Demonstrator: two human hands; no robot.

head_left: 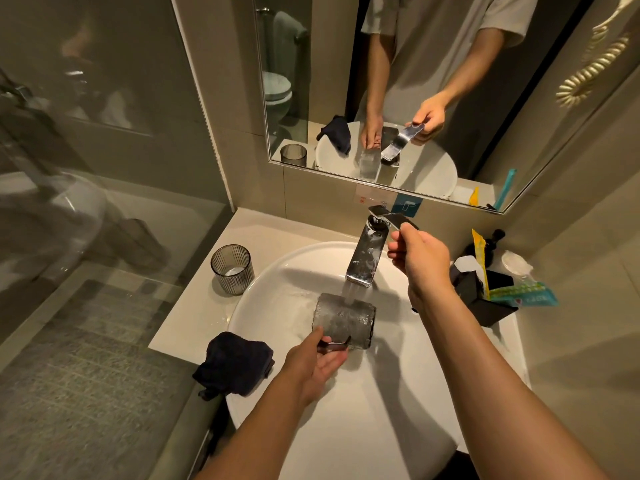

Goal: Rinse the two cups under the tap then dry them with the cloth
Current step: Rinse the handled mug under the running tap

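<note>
We work at a bathroom vanity: a pale desk [194, 323] carries a white basin [363, 427] below a wall mirror [381, 98]. Our left hand [318, 363] holds the first cup [344, 320] on its side over the basin, thumb and fingers closed around the rim end, directly under the water falling from the tap [365, 258]. Our right hand [420, 258] pinches the tap lever [398, 218] between thumb and fingers. The second cup [231, 269] stands upright on the desk, left of the basin and well apart from the tap. The dark cloth [235, 363] lies bunched at the basin's left front edge, near the left hand. We judge both cups to be ribbed, rigid, light and breakable; the wet one is likely slippery. We advise a full wrap around the ribbed wall instead of a rim pinch, keeping the cup low over the basin. The cloth appears soft and limp, so we would gather it in the palm and press it around the cup wall when drying. Rinsing of the first cup is under way; the second awaits.
</note>
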